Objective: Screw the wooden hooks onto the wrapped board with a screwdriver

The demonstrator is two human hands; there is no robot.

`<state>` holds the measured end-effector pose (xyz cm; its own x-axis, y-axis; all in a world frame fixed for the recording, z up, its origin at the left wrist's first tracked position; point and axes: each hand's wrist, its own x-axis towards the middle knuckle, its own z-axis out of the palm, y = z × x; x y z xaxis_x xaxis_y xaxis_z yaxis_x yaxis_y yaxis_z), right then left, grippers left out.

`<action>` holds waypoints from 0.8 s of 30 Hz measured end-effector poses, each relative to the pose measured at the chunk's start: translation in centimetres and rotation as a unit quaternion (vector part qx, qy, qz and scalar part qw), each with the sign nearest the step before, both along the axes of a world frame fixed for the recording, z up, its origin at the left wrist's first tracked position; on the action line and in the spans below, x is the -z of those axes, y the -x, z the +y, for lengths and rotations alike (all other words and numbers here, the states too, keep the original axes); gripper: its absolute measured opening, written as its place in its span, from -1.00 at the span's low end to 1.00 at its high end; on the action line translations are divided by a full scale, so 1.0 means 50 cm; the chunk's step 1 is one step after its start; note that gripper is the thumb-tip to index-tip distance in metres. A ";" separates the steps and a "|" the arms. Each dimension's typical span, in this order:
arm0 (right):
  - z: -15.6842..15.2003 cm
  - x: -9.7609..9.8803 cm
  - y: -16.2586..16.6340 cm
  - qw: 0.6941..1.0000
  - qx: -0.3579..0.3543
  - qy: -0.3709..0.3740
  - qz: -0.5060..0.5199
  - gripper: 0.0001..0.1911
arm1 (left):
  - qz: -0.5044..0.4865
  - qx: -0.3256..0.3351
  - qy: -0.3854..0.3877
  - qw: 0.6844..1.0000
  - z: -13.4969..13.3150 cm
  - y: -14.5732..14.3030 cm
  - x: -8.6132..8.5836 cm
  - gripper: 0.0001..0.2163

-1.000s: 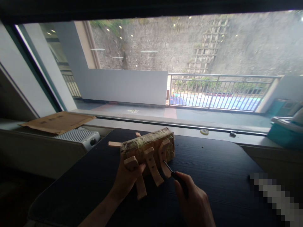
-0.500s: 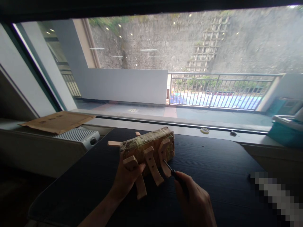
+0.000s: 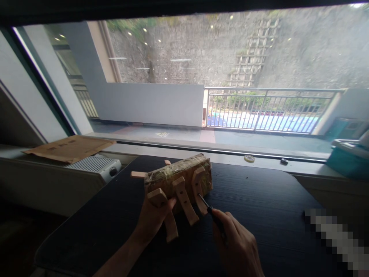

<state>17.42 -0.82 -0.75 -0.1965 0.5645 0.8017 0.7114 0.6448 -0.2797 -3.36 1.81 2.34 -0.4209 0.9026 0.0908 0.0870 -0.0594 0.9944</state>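
- Evidently, the wooden block point(image 3: 177, 168) is sitting over the dark table point(image 3: 268, 215), its long axis running from near left to far right.
- At its left end, the left hand point(image 3: 152, 217) is grasping the wooden block, the thumb lying against the left wooden piece point(image 3: 172, 227) (how the hidden fingers are curling behind, I cannot tell).
- Lower and to the right, the right hand point(image 3: 238, 240) is clenching the screwdriver point(image 3: 211, 212) by its black handle, the thin shaft slanting up and leftward.
- That shaft is meeting the right wooden piece point(image 3: 198, 188), apparently at its lower hole.
- So the right wooden piece is lying ahead and leftward of the right hand, which is nearer to it than the left hand.
- Between them, the middle wooden piece point(image 3: 186, 204) is standing just beside the left thumb.
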 end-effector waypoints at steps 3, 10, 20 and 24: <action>-0.001 0.000 0.000 0.999 0.004 0.033 0.036 -0.80 | 0.002 0.013 0.005 1.000 0.000 0.003 0.003 -0.71; -0.006 0.005 -0.004 0.994 0.025 0.095 0.058 -0.82 | 0.025 0.006 0.011 1.000 0.003 0.008 0.009 -0.68; 0.000 0.007 -0.004 1.000 0.013 -0.002 -0.015 -0.76 | 0.019 0.004 0.014 1.000 -0.001 0.006 0.005 -0.61; 0.000 0.012 -0.002 0.997 0.010 0.067 0.032 -0.77 | 0.019 0.018 0.009 1.000 0.000 0.009 0.009 -0.65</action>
